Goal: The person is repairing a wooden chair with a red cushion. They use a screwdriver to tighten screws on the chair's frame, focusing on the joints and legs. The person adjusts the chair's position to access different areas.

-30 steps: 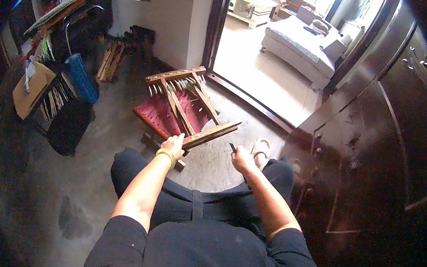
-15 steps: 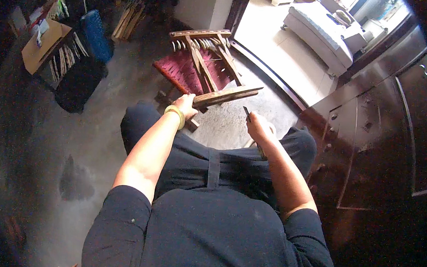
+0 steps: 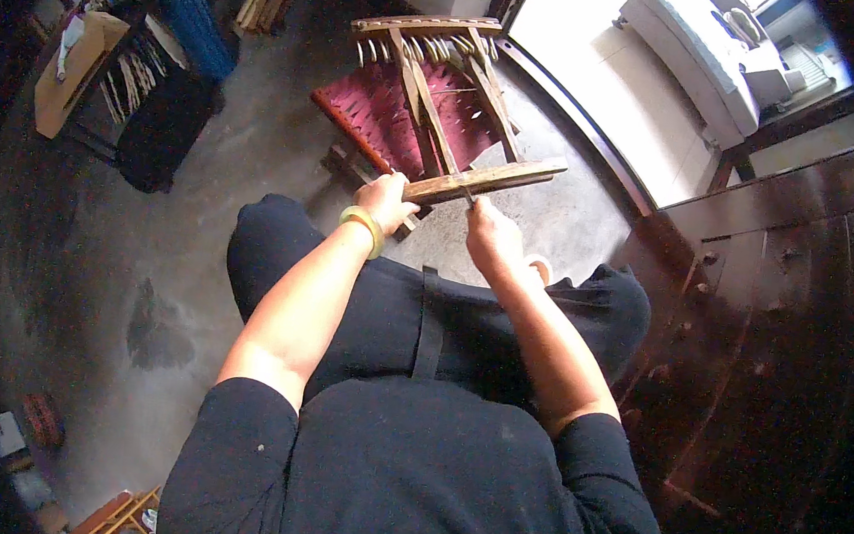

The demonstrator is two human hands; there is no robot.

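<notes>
A worn wooden folding stool (image 3: pixel 422 116) stands tilted on the floor in front of my knees. Pale loops line its far bar (image 3: pixel 426 28), and a slitted red panel (image 3: pixel 363 121) spreads beneath its struts. My left hand (image 3: pixel 386 202), a yellow bangle at its wrist, grips the left end of the stool's near wooden bar (image 3: pixel 514 177). In my right hand (image 3: pixel 495 236) is a knife (image 3: pixel 469 197) with a narrow dark blade. Its tip meets the near edge of that bar, close to the middle. My fingers hide the knife's handle.
An open cardboard box (image 3: pixel 76 74), a black bin-like container (image 3: pixel 161 136) and a blue roll (image 3: pixel 197 28) stand at the far left. Dark wooden cabinets (image 3: pixel 743 332) flank my right. Beyond the doorway sill (image 3: pixel 583 129) is a bright room with a pale couch (image 3: pixel 699 63).
My right hand has moved left and slightly up, bringing the blade from apart to the near bar. My left hand keeps its grip. The view has shifted a little.
</notes>
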